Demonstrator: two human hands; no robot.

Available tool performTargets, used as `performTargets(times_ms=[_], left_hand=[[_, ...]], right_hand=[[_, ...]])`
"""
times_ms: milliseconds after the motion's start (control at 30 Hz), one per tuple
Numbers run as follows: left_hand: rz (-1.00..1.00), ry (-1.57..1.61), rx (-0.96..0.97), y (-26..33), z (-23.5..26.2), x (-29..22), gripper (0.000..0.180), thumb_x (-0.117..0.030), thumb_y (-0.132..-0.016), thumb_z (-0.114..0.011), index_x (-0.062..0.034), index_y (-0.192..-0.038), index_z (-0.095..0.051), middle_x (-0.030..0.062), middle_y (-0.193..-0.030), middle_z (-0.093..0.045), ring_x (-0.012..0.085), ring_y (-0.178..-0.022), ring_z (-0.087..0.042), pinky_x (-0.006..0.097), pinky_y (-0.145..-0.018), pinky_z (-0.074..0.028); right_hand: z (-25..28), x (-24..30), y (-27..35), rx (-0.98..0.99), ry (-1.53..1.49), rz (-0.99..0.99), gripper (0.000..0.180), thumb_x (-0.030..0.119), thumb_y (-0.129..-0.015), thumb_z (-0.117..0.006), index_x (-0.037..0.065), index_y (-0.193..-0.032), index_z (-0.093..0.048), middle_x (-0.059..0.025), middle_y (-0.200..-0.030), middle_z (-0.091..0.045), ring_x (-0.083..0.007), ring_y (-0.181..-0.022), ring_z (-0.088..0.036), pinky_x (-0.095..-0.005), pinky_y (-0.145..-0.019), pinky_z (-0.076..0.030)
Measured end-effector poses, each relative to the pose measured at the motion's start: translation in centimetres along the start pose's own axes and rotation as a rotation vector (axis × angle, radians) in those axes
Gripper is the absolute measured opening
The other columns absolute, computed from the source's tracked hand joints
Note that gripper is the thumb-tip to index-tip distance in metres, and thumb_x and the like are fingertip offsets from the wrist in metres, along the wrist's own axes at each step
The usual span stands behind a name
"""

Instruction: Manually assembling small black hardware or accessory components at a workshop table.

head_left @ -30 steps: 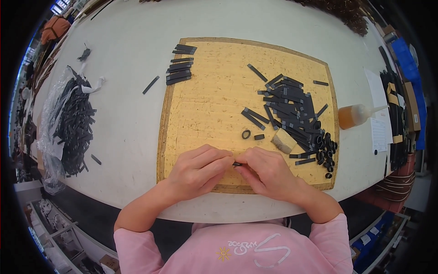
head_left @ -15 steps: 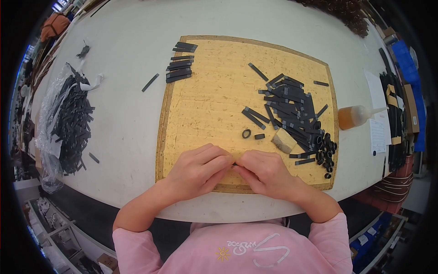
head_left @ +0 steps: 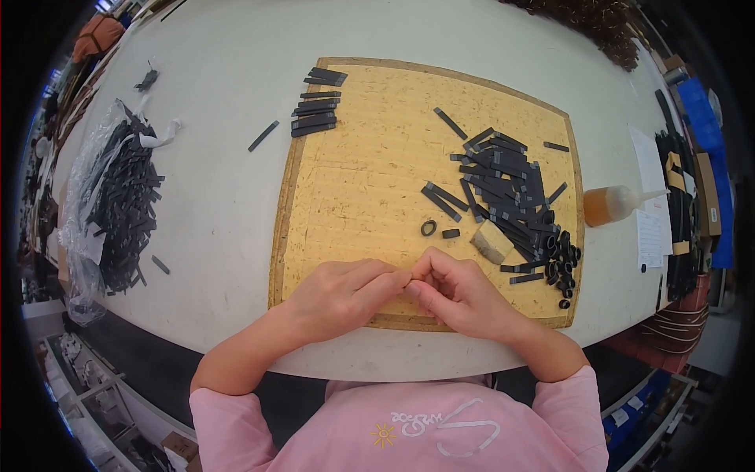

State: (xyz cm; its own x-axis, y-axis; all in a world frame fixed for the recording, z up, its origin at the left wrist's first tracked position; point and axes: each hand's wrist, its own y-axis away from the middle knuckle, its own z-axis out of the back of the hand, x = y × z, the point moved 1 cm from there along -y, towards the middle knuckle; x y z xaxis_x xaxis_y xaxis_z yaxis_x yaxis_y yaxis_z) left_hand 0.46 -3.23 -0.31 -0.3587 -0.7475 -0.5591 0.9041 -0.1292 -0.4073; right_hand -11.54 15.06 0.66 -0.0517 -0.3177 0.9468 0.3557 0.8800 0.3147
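My left hand [head_left: 342, 295] and my right hand [head_left: 458, 293] meet over the near edge of a yellow board [head_left: 370, 181]. Both are closed, thumbs and fingertips pinched together. A trace of something dark shows between them, but the fingers hide most of it. Just beyond lie a black ring standing out alone [head_left: 423, 230] and a second short black band [head_left: 451, 234]. To the right of these sits a worn tan block [head_left: 491, 242], beside a heap of short black strips with grey ends [head_left: 503, 177]. Several black rings [head_left: 560, 267] are piled at the board's right edge.
Several strips [head_left: 314, 121] lie in a row at the board's far left corner. A plastic bag spilling black strips [head_left: 130, 204] rests on the left of the white table [head_left: 212, 197]. At right stand a squeeze bottle of amber liquid [head_left: 607, 206] and paper sheets [head_left: 650, 228].
My right hand has turned and its fingers have opened out a little, still pinching at the left fingertips. My left hand has flattened slightly. The view has shifted a little.
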Motion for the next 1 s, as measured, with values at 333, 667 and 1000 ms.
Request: performTargets(times_ms=[333, 667, 1000], left_hand=[[0.174, 0.385, -0.008, -0.3, 0.2, -0.4, 0.024, -0.001, -0.081, -0.081, -0.0039, -0.102, -0.07, 0.0073, -0.088, -0.072, 0.0207, -0.075, -0.072, 0.029, -0.062, -0.055], [0.162, 0.317, -0.046, -1.0, 0.8, -0.7, 0.024, -0.002, -0.081, -0.081, -0.0046, -0.102, -0.071, 0.0069, -0.086, -0.071, 0.0202, -0.072, -0.07, 0.029, -0.061, -0.054], [0.159, 0.266, 0.006, -0.9, 0.4, -0.4, 0.021, -0.001, -0.081, -0.081, -0.004, -0.1, -0.071, 0.0079, -0.086, -0.07, 0.0192, -0.072, -0.07, 0.029, -0.061, -0.054]], right_hand=[[0.8, 0.7, -0.2, 0.185, -0.417, -0.228, 0.016, 0.021, -0.105, -0.061, 0.008, -0.095, -0.057, 0.0049, -0.073, -0.058, 0.0003, -0.063, -0.051, -0.0187, -0.053, -0.038], [1.6, -0.3, -0.4, 0.244, -0.428, -0.15, 0.019, 0.021, -0.107, -0.056, 0.001, -0.108, -0.059, -0.0056, -0.091, -0.068, -0.0095, -0.082, -0.065, -0.024, -0.066, -0.057], [1.9, -0.3, -0.4, 0.188, -0.393, -0.173, 0.014, 0.012, -0.103, -0.061, 0.001, -0.111, -0.062, -0.0045, -0.089, -0.068, -0.0097, -0.08, -0.066, -0.024, -0.066, -0.057]])
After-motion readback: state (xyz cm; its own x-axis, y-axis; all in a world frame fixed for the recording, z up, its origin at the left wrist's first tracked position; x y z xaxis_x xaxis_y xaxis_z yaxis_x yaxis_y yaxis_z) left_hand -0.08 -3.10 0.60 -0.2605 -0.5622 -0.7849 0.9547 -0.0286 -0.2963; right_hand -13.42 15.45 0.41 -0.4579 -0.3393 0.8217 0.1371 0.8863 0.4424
